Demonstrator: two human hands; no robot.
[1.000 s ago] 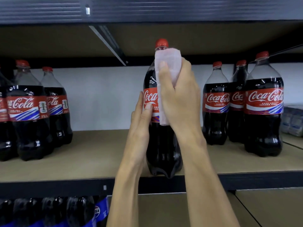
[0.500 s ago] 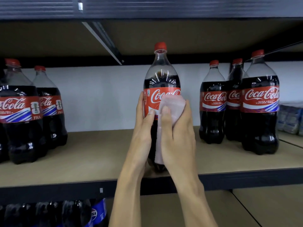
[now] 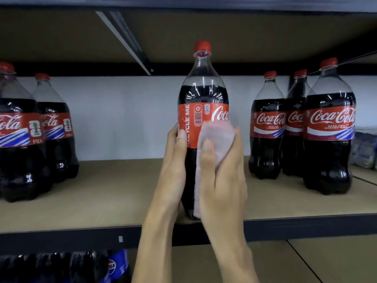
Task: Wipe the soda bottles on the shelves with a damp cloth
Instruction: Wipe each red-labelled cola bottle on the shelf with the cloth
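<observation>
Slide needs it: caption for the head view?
Left hand grips a cola bottle; right hand holds a pink cloth against it.

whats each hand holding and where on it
The left hand grips the middle bottle at its label; the right hand holds the pink cloth against its front.

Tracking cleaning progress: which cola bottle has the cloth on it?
The red-capped dark cola bottle standing alone at centre: left hand grips it, right hand presses a pink cloth against it.

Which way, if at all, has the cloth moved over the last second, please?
Yes, downward: the cloth was beside the middle bottle's cap and is now at its label, nearer the shelf.
</observation>
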